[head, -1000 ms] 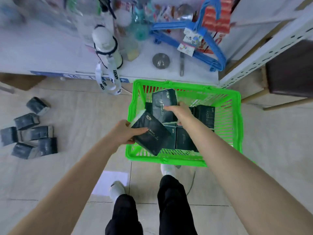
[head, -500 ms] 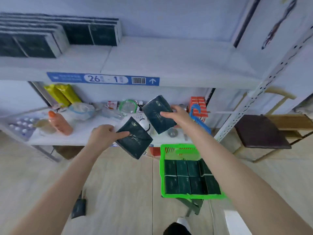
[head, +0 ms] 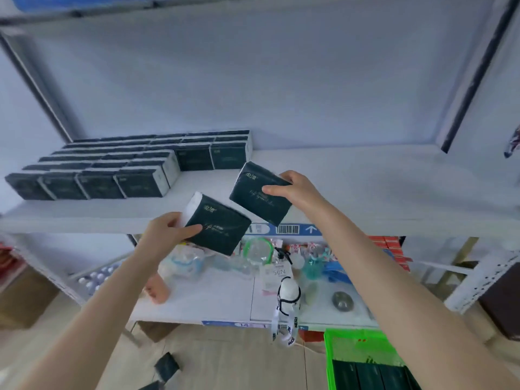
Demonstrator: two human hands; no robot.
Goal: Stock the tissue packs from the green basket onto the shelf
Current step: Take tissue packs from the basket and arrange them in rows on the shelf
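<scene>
left hand (head: 164, 235) and right hand (head: 298, 190) each have fingers (head: 274, 190) clamped round a pack, left pack (head: 218, 225) at the shelf (head: 365, 181) edge, right pack (head: 260, 194) over bare shelf beside the stocked rows (head: 135, 175), likely to extend them.

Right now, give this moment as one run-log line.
left hand: holds dark green rectangular tissue pack | right hand: holds second such pack | white shelf: neither placed yet | green plastic basket: packs inside
</scene>
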